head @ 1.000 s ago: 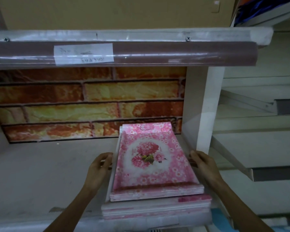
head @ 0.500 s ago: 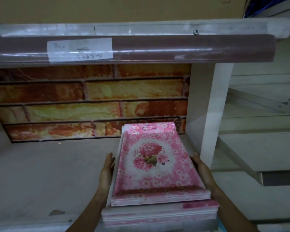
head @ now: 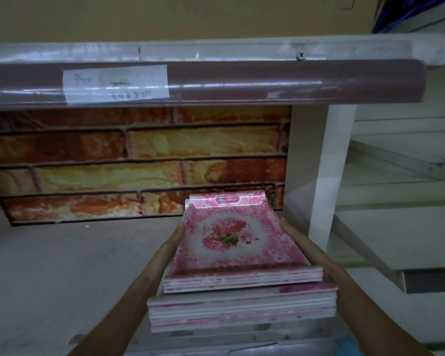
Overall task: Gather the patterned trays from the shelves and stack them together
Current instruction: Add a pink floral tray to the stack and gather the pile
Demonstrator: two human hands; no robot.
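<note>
A brick-patterned back panel [head: 139, 160] sits under a brown shelf edge [head: 242, 83] bearing a paper label [head: 116, 83]

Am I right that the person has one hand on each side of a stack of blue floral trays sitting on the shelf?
Not quite: the trays are pink, not blue, as the head view shows. The rest holds: the left hand and the right hand lie along either side of the stack, which sits on the shelf.
</note>
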